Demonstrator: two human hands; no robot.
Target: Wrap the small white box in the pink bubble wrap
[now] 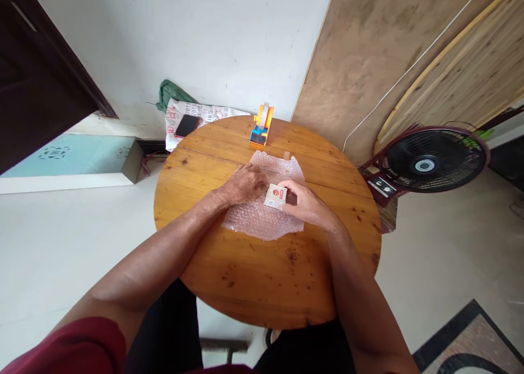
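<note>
A sheet of clear bubble wrap (262,221) lies spread on the round wooden table (262,286). My right hand (305,202) is closed on a small white box with a red mark (275,195), which rests on the wrap. My left hand (244,183) lies palm down on the left part of the wrap, fingers curled and pressing it, just beside the box.
An orange and blue tape dispenser (261,127) stands at the table's far edge. A black phone (187,125) lies on a printed bag on the floor beyond. A dark floor fan (429,161) stands at the right, wooden boards lean behind it.
</note>
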